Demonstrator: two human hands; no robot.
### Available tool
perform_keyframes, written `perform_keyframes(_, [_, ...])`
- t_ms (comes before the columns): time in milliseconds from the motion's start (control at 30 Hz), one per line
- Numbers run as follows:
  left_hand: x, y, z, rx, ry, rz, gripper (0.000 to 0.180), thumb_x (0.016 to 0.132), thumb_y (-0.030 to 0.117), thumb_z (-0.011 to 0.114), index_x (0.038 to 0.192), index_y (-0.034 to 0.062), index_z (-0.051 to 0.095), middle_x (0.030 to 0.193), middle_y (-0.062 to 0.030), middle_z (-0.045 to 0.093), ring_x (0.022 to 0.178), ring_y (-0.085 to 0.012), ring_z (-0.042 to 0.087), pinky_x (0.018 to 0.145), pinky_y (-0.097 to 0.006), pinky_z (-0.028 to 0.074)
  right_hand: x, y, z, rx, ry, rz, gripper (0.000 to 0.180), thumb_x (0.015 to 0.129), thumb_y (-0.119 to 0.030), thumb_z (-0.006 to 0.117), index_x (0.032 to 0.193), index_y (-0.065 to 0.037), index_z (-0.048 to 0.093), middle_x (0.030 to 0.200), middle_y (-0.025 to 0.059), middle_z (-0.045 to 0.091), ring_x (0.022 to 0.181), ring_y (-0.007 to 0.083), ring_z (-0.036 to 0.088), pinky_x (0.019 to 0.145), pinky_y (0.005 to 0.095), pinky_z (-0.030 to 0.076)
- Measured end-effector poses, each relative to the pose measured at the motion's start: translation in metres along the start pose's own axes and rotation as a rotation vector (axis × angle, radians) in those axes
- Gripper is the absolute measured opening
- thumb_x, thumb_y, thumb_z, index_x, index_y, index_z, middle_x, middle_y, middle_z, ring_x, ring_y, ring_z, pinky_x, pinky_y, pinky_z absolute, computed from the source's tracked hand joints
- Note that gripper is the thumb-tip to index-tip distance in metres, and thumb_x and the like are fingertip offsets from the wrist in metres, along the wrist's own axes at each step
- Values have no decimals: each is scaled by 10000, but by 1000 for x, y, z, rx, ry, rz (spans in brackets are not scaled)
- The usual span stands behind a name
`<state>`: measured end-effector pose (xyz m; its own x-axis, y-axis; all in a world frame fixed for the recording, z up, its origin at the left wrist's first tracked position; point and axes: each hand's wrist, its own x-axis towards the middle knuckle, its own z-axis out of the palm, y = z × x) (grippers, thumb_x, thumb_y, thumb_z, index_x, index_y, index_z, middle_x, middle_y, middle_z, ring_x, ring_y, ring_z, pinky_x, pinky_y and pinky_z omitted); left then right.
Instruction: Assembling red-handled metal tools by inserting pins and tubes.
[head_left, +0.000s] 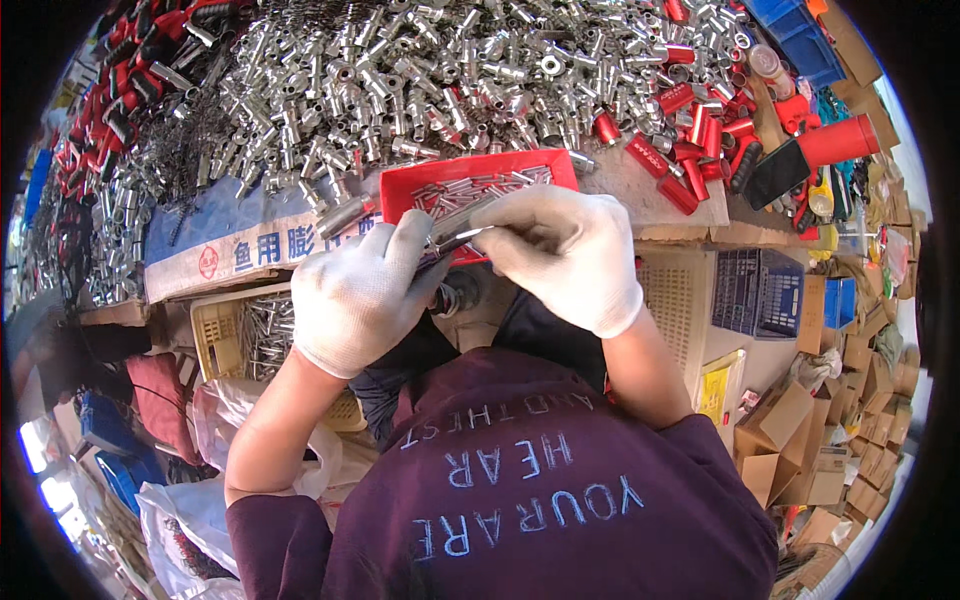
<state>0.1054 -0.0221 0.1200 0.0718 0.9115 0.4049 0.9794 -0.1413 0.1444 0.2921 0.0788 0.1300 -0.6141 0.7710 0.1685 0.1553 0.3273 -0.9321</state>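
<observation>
Both my hands wear white knit gloves and meet over the near edge of a red plastic tray [420, 183] that holds several thin metal pins. My left hand [360, 290] is closed around a grey metal tube [455, 222] that pokes out between its fingers. My right hand [565, 255] pinches a thin silver pin [468, 238] at the tube's end. The two hands touch each other there.
A big heap of shiny metal fittings [400, 80] covers the table behind the tray. Red cylinders [690, 150] lie at the right, red and black parts at the far left. A yellow crate [225, 335] with metal pieces and cardboard boxes [800, 440] stand below.
</observation>
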Motion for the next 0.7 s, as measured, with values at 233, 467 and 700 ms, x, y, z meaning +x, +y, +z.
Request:
perform_keyframes(233, [10,4,-7,-17,-102,60,480,715,240,782,1143,105,611,740,-60,622,600,-238,642,511,-351,495,3,11,9,-422,65,-389,67,790,-168,711,840,-125,696,745,55,679,665,247,673,579,336,536])
perform_keyframes(467, [13,3,-10,63,-143,81,442,720,263,783,1088,101,599,752,-46,602,630,-223,641,524,-341,498,3,16,10,-645,93,-425,129,775,-161,696,726,-120,583,638,59,606,594,247,643,536,378,510])
perform_keyframes(700, [24,4,-16,43,-77,94,433,736,268,787,1087,93,604,750,-44,603,570,-230,622,501,-342,480,11,6,-4,-357,72,165,114,790,-157,702,817,-70,634,740,110,674,686,229,692,602,323,527])
